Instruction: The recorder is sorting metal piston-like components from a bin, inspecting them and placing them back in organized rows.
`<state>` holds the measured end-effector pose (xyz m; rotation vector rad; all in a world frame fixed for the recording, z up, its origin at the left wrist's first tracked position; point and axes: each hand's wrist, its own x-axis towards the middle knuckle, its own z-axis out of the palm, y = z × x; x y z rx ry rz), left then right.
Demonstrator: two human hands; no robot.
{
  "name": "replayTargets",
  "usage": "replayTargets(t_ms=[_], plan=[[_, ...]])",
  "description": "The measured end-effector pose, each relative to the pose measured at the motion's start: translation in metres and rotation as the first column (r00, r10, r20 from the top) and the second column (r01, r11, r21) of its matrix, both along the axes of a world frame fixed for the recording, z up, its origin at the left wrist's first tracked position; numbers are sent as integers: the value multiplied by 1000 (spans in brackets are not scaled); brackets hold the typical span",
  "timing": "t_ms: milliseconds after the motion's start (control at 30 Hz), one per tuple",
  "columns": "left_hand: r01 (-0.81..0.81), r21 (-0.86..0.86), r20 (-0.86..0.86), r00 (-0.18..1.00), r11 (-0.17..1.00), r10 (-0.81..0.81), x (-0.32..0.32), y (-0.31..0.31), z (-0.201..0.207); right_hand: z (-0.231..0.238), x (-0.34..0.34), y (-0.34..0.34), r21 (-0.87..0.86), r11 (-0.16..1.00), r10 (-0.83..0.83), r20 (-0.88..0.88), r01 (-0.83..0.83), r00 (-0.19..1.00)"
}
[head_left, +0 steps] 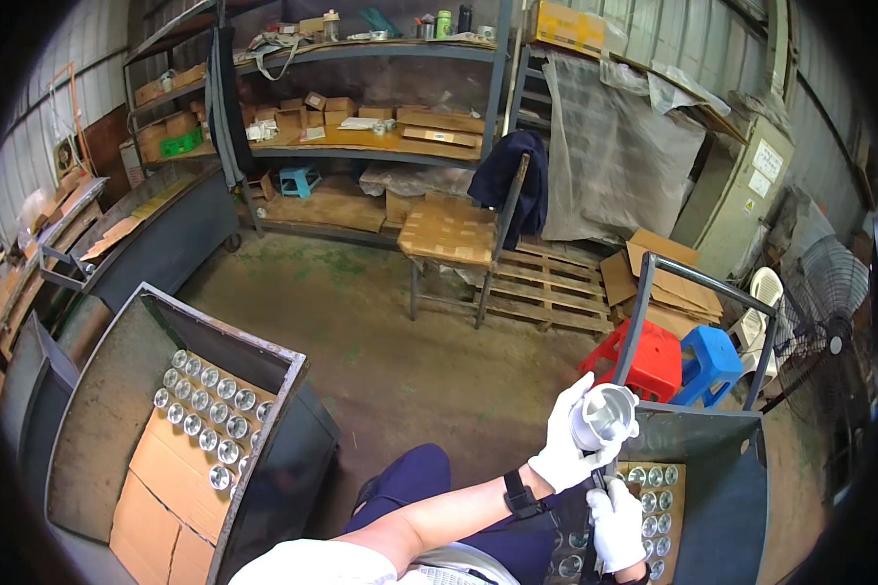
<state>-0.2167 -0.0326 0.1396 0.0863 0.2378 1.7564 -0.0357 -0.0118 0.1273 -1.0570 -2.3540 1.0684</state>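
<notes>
My left hand, in a white glove, is closed around a silver metal cup-shaped part with small lugs on its rim. The cup's open end faces up toward me. Just below it, my right hand, also gloved in white, has its fingers closed on a narrow dark tool that reaches up to the cup's underside. What kind of tool it is I cannot make out. Beside my right hand, several similar metal cups stand in rows on cardboard inside the right-hand metal cart.
A metal bin at the left holds several metal cups on cardboard sheets. Ahead stand a chair with a dark jacket and a wooden pallet. Red and blue stools and a large fan lie beyond the right cart.
</notes>
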Motion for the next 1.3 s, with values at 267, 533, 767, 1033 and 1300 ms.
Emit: replayTargets(t_ms=[267,533,767,1033,1300], plan=[[-71,8,248,966,997,67,-9,20,-19,-3,9,18,664,712,127,197,-228,972],[-276,-236,-532,839,931,114,-49,29,-49,18,8,9,488,868,-109,17,87,994],[-397,-250,-709,696,883,112,-13,36,-65,18,-8,7,578,815,-69,44,31,997],[-499,-260,-805,585,827,100,-6,34,-73,-1,-20,14,676,736,-158,118,37,980],[-456,-301,-767,638,837,72,-13,33,-79,-13,-22,19,682,731,-119,156,-20,981]])
